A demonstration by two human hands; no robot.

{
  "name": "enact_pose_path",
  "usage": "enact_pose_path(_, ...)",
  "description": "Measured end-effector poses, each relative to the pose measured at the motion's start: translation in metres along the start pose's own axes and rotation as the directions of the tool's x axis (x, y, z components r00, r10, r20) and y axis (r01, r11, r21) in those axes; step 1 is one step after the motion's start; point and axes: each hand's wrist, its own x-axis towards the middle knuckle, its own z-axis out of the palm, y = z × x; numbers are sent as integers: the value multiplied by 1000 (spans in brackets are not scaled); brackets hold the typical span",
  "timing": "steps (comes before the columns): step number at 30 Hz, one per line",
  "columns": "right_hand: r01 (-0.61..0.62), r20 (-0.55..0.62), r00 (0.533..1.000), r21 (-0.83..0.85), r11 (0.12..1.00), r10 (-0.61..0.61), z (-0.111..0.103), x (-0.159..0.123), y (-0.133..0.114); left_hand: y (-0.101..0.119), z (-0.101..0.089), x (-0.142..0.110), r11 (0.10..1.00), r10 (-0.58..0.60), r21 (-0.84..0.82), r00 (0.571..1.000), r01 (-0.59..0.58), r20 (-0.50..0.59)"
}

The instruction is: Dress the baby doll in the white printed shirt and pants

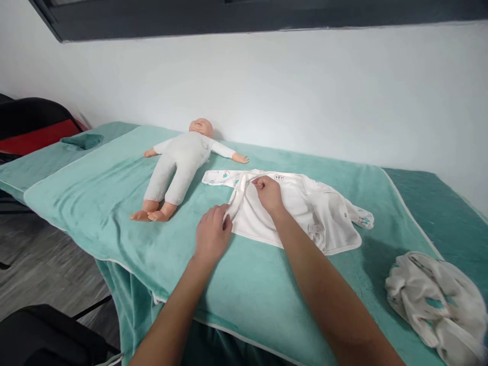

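A white baby shirt (282, 213) lies spread open on the green blanket, its patterned sleeves stretched out to both sides. My left hand (214, 229) pinches the shirt's left front edge near the lower corner. Higher up, near the neckline, my right hand (269, 193) is closed on the same front panel, with the fingertips partly hidden. A baby doll (181, 152) in a white body suit lies on its back to the left of the shirt, arms spread, head toward the wall.
A crumpled white patterned cloth (434, 300) rests at the right front. The green blanket (114, 203) covers the table, which stands against a white wall (305, 91). A small dark green cloth (82, 141) lies at the far left, near a black and red chair (34, 122). Another black chair (49, 335) stands at the lower left.
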Motion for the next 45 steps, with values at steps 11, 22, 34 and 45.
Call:
enact_pose_path(11,-10,47,999,-150,989,17,-2,-5,2,9,-11,-11,941,330,-28,932,-338,-147)
enact_pose_path(22,153,186,977,-260,953,-106,-12,-28,-2,26,-13,-7,929,357,-15,890,-369,285)
enact_pose_path(34,234,191,965,-304,924,-181,-108,-53,18,31,-10,-11,923,372,27,906,-384,201)
enact_pose_path(45,-612,-491,790,-600,514,368,-249,-84,32,155,53,6,828,560,-285,725,-482,401)
